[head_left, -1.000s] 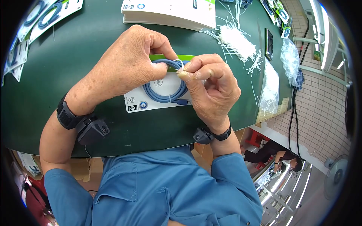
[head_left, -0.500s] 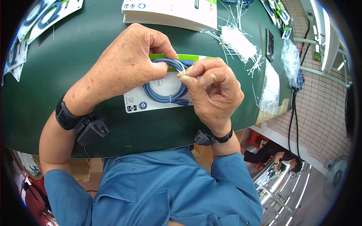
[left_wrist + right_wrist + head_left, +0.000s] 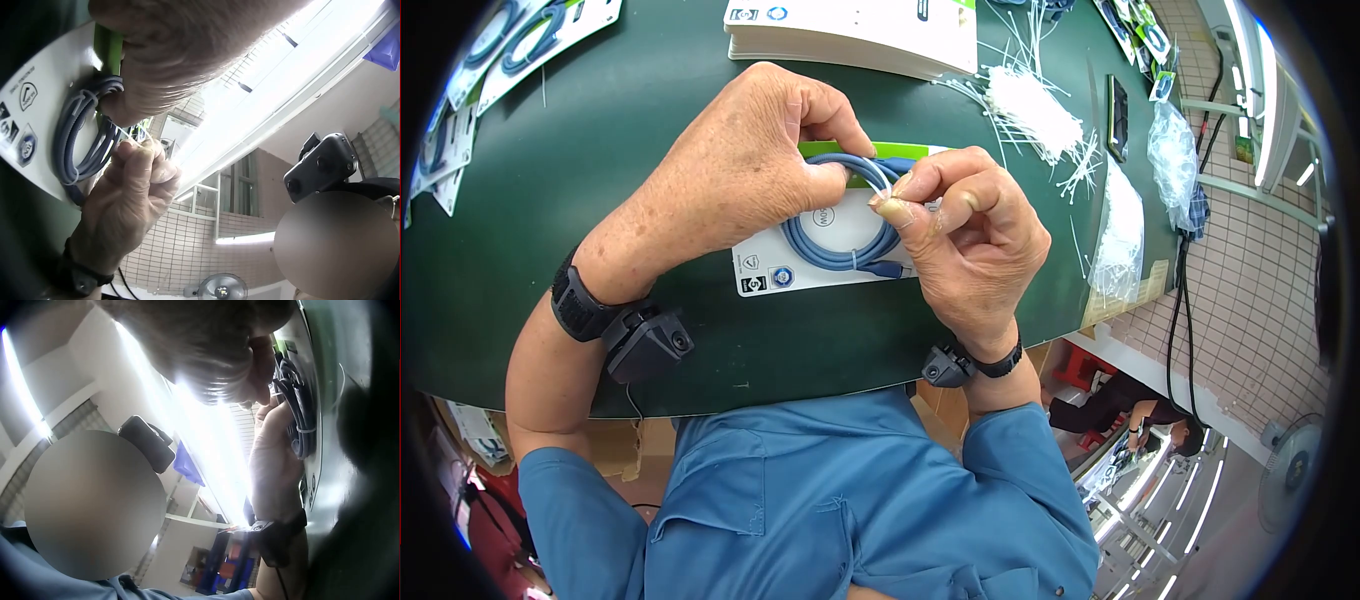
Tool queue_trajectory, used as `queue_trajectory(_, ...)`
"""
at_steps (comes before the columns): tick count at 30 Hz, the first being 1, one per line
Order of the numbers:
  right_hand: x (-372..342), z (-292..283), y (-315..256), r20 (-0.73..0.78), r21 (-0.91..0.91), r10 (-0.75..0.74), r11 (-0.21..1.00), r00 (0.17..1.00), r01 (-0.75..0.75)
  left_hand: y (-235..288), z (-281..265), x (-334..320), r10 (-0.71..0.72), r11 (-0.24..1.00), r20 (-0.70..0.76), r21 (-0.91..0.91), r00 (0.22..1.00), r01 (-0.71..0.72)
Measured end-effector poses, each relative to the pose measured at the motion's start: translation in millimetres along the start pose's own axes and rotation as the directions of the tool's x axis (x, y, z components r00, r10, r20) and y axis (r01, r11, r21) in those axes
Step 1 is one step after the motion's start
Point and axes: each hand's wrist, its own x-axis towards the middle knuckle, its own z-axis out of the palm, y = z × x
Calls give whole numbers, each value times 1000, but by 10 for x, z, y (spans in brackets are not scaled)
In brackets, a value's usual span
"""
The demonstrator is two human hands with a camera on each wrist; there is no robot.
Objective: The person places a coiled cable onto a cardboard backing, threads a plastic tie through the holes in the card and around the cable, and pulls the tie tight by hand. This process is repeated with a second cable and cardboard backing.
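A coiled blue cable (image 3: 840, 255) lies on a white and green printed card (image 3: 762, 262) in the middle of the table. My left hand (image 3: 740, 165) grips the top of the coil between thumb and index finger. With thumb and index fingertip, my right hand (image 3: 985, 230) pinches a thin white cable tie (image 3: 878, 178) that loops over the coil's upper part. Another tie (image 3: 855, 258) binds the coil lower down. In the left wrist view the coil (image 3: 69, 140) and the pinching right hand (image 3: 128, 194) show close together. The tie's end is hidden by the fingertips.
Behind the card stands a stack of printed cards (image 3: 850, 45). Loose white cable ties (image 3: 1030, 110) lie in a heap at the right, near a phone (image 3: 1117, 118) and plastic bags (image 3: 1116, 240). Carded cables (image 3: 530, 45) lie at the far left. Another person (image 3: 1135, 405) is beyond the table.
My right hand has shifted slightly right, still pinching the tie, and more of the tie's loop shows. The card has moved only a little; my left hand stays on the coil.
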Motion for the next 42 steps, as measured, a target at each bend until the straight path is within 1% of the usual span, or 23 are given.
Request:
queue_trajectory(2,4,5,-3,7,-16,-14,1000,1000,14,-7,4,-2,-4,1000,0,-8,1000,4)
queue_trajectory(5,4,22,-17,-3,44,47,998,999,-47,-1,8,0,-8,1000,1,-11,1000,8)
queue_trajectory(14,-1,9,-13,16,15,81,997,997,-81,-16,11,2,-10,1000,4,-23,1000,10)
queue_trajectory(18,5,10,-11,16,69,108,992,994,-108,-8,14,2,-14,1000,6,-15,1000,14)
queue_trajectory(21,19,16,-30,-16,207,212,957,977,-204,-14,19,3,-16,1000,9,-10,1000,17)
queue_trajectory(26,16,17,-18,-21,216,213,955,977,-204,-17,18,0,-11,1000,-1,-12,1000,11)
queue_trajectory(33,16,-1,-18,-2,146,200,969,980,-197,-14,16,2,-24,999,2,-21,1000,24)
queue_trajectory(38,13,-3,-28,8,140,215,967,977,-214,-23,20,2,-18,999,4,-30,1000,18)
queue_trajectory(42,18,3,3,11,118,183,976,983,-184,-24,10,4,-13,1000,6,-23,1000,13)
